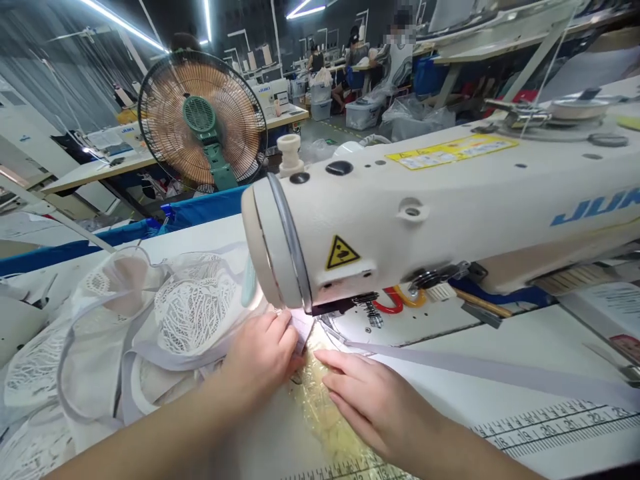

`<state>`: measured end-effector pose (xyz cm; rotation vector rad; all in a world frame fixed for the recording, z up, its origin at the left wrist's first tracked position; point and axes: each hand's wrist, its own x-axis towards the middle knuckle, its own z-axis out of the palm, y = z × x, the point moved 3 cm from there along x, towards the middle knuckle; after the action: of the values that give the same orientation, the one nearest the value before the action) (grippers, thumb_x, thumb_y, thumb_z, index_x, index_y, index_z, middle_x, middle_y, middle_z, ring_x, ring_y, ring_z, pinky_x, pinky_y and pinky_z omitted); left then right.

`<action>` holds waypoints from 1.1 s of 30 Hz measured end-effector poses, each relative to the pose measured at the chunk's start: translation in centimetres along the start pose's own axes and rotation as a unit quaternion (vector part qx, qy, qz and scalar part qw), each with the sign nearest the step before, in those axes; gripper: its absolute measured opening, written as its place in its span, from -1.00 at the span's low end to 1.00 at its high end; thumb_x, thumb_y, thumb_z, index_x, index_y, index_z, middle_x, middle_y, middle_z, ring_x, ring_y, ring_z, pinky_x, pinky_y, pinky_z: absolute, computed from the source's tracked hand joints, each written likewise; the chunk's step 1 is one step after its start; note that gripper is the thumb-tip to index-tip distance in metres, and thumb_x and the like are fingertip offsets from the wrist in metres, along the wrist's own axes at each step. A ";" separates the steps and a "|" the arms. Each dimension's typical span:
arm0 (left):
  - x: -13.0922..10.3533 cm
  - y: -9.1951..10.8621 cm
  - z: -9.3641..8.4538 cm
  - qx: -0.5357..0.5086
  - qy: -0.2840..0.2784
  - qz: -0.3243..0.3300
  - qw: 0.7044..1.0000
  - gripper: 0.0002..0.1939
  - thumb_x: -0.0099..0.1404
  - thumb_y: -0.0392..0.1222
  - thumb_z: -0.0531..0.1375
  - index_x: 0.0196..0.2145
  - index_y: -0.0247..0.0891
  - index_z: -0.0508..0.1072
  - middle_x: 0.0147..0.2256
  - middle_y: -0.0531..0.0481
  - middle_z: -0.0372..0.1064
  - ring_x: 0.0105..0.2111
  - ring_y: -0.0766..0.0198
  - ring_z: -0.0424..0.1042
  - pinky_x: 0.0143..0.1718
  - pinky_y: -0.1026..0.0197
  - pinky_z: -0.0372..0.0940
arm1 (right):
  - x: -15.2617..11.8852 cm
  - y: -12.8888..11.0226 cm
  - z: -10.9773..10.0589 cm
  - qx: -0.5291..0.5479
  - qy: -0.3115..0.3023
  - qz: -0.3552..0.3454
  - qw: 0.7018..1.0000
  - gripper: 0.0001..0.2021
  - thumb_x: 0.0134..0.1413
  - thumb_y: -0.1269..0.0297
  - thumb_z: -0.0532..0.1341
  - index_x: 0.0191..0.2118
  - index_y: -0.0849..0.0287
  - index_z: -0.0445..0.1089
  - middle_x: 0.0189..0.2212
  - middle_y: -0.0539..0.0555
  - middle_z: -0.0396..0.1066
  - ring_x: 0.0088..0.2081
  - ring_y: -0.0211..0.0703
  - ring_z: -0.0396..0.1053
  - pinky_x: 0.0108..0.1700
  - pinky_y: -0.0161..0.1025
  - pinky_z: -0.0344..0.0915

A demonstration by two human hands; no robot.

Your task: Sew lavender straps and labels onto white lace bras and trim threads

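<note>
My left hand is closed, its fingers curled over a pale lavender piece of fabric just left of the sewing machine's needle area. The machine head hides the needle. My right hand lies low over the bed with its fingers stretched toward the needle area; nothing shows between them. Beneath its fingertips is a shiny, yellowish, tape-like covering. A long lavender strip runs from the right edge to the needle area. White lace bra cups with lavender edging lie heaped left of my left hand.
A printed ruler scale runs along the table's near edge. Red and yellow hooked parts sit behind the needle area. Beyond the table stand a large fan, other sewing machines, plastic bins and seated people.
</note>
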<state>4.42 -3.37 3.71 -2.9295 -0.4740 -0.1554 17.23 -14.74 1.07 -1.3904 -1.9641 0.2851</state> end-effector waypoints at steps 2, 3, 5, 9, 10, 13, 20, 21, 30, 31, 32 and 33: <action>-0.1 -0.1 0.5 0.014 0.003 -0.006 1.000 -0.87 0.22 -0.32 0.09 -0.28 -0.30 0.41 -0.28 -0.13 0.40 -0.36 0.12 0.34 -0.42 0.12 0.26 | 0.0 0.0 0.0 -0.003 0.003 -0.001 1.000 -0.74 0.09 0.49 0.01 -0.25 0.27 0.43 -0.09 0.23 0.42 -0.20 -0.06 0.42 -0.20 -0.17 0.43; -0.1 -0.3 0.7 0.021 0.001 -0.009 1.000 -0.80 0.22 -0.36 0.07 -0.21 -0.28 0.40 -0.25 -0.13 0.40 -0.34 0.12 0.35 -0.42 0.13 0.26 | -0.1 0.1 0.0 -0.004 0.005 -0.002 1.000 -0.75 0.09 0.49 0.01 -0.25 0.26 0.43 -0.09 0.23 0.42 -0.19 -0.06 0.42 -0.20 -0.17 0.43; 0.0 -0.9 0.8 0.035 -0.012 -0.012 0.999 -0.74 0.24 -0.38 0.04 -0.13 -0.25 0.39 -0.21 -0.13 0.41 -0.31 0.12 0.36 -0.40 0.13 0.24 | -0.2 0.2 0.1 -0.005 0.008 -0.005 1.000 -0.76 0.09 0.49 0.02 -0.25 0.26 0.43 -0.08 0.24 0.42 -0.15 -0.07 0.42 -0.16 -0.18 0.42; 0.2 -2.1 0.8 0.042 -0.040 -0.012 0.998 -0.77 0.31 -0.34 0.00 -0.19 -0.27 0.42 -0.21 -0.12 0.41 -0.30 0.15 0.36 -0.35 0.14 0.23 | -0.3 0.3 0.2 -0.002 0.008 -0.017 1.000 -0.78 0.11 0.47 0.03 -0.27 0.22 0.42 -0.08 0.23 0.42 -0.11 -0.09 0.41 -0.12 -0.17 0.41; 0.3 -2.4 0.8 0.043 -0.036 -0.006 0.998 -0.77 0.32 -0.33 -0.01 -0.19 -0.27 0.43 -0.19 -0.12 0.40 -0.27 0.14 0.37 -0.34 0.14 0.23 | -0.3 0.3 0.2 0.000 0.007 -0.020 1.000 -0.78 0.12 0.46 0.03 -0.28 0.21 0.42 -0.09 0.23 0.42 -0.11 -0.09 0.41 -0.13 -0.17 0.41; 0.6 -3.1 1.1 0.055 -0.027 0.019 0.998 -0.76 0.33 -0.32 -0.02 -0.19 -0.28 0.44 -0.13 -0.15 0.39 -0.20 0.09 0.36 -0.32 0.14 0.23 | 0.0 0.5 0.2 0.006 -0.004 -0.027 1.000 -0.79 0.13 0.45 0.03 -0.31 0.21 0.41 -0.09 0.22 0.42 -0.10 -0.09 0.41 -0.12 -0.17 0.41; -0.8 -3.0 1.8 0.024 -0.052 0.040 0.998 -0.69 0.36 -0.36 -0.07 -0.05 -0.37 0.38 0.07 -0.23 0.26 0.09 0.09 0.19 0.08 0.04 0.05 | -1.8 -1.4 -0.8 -0.005 0.025 -0.037 0.999 -0.85 0.11 0.44 0.11 -0.23 0.16 0.40 -0.11 0.21 0.44 -0.09 -0.07 0.41 -0.07 -0.11 0.37; -1.7 -2.7 1.6 0.013 -0.066 0.029 0.997 -0.69 0.36 -0.36 -0.07 -0.03 -0.39 0.37 0.11 -0.24 0.21 0.14 0.08 0.12 0.13 0.02 -0.02 | -2.6 -2.5 -1.0 0.015 0.023 -0.034 0.999 -0.83 0.10 0.45 0.12 -0.20 0.15 0.39 -0.13 0.19 0.45 -0.10 -0.09 0.41 -0.07 -0.13 0.36; -16.7 1.3 -2.6 -0.084 -0.206 -0.190 0.956 -0.51 0.27 -0.09 0.09 0.14 -0.22 0.21 0.23 -0.15 -0.02 0.21 -0.10 -0.08 0.13 -0.22 -0.06 | -12.9 -2.9 5.2 0.005 -0.286 0.096 0.953 -0.74 0.16 0.30 0.05 -0.12 0.21 0.41 -0.09 0.24 0.44 -0.04 0.07 0.38 -0.02 0.04 0.33; -17.8 0.9 -2.6 -0.090 -0.216 -0.206 0.950 -0.50 0.27 -0.12 0.08 0.17 -0.19 0.17 0.27 -0.13 -0.12 0.23 -0.12 -0.14 0.13 -0.26 -0.08 | -13.2 -1.3 6.3 -0.020 -0.266 0.129 0.955 -0.69 0.18 0.28 0.01 -0.06 0.27 0.38 -0.08 0.31 0.42 -0.01 0.15 0.36 -0.02 0.14 0.29; -18.6 0.3 -2.5 -0.091 -0.219 -0.218 0.947 -0.51 0.29 -0.17 0.05 0.18 -0.16 0.16 0.29 -0.11 -0.19 0.24 -0.13 -0.19 0.12 -0.30 -0.10 | -13.4 0.1 7.3 -0.035 -0.252 0.147 0.956 -0.66 0.19 0.26 0.00 -0.02 0.29 0.34 -0.04 0.35 0.38 0.04 0.20 0.30 0.01 0.21 0.23; -19.1 -0.4 -2.4 -0.083 -0.217 -0.225 0.946 -0.52 0.29 -0.23 0.03 0.17 -0.14 0.17 0.30 -0.10 -0.23 0.25 -0.14 -0.21 0.12 -0.34 -0.13 | -13.3 1.3 8.1 -0.047 -0.241 0.160 0.956 -0.64 0.18 0.23 0.01 0.02 0.28 0.31 0.00 0.35 0.35 0.09 0.23 0.24 0.05 0.25 0.16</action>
<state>-13.91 -9.21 3.69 -2.9555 -1.2498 0.4261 15.25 -24.43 -11.02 -1.8379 -2.1427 0.7495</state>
